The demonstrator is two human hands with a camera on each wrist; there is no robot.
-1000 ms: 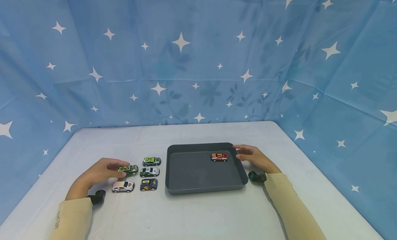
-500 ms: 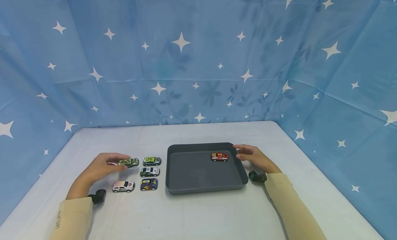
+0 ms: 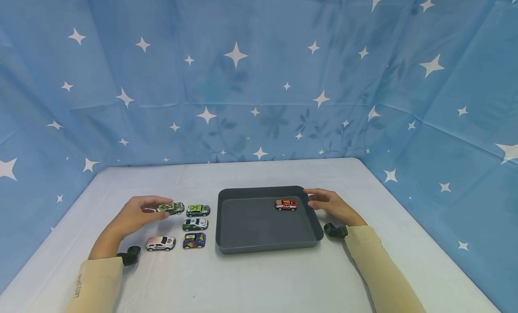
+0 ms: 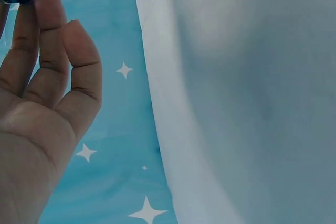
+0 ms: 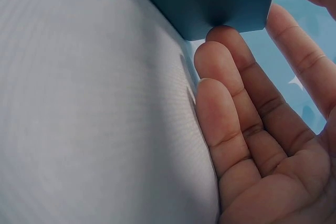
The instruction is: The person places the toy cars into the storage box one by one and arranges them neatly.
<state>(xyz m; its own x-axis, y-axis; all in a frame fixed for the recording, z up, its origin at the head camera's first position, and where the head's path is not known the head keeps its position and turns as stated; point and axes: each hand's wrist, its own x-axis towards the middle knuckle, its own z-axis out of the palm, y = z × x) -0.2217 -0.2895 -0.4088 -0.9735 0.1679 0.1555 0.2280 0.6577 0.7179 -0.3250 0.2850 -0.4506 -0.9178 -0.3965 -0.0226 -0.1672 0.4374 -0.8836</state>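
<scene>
On the left of the white table (image 3: 133,180), in the head view, the left hand (image 3: 136,215) pinched a small toy car (image 3: 174,208), thumb and fingertips parted only by its body. The toy car had mottled green camouflage and a glossy, rounded shell, just left of a lime-and-blue car (image 3: 198,210). A white-and-green car (image 3: 195,224), a dark blue car (image 3: 194,240) and a white-and-pink car (image 3: 160,243) stood near. A red car (image 3: 285,205) stood inside the grey tray (image 3: 267,249), a shallow, matt rectangle with rounded corners. The right hand (image 3: 332,206) touched the tray's right side, fingers loosely bent. Smooth cloth (image 3: 251,286) covered the table; a creased blue curtain (image 3: 267,79) with white stars hung behind.

In the left wrist view, the toy car showed only partly, raised off the cloth.

In the right wrist view, fingertips (image 5: 230,39) rested against the tray's flat outer wall.
</scene>
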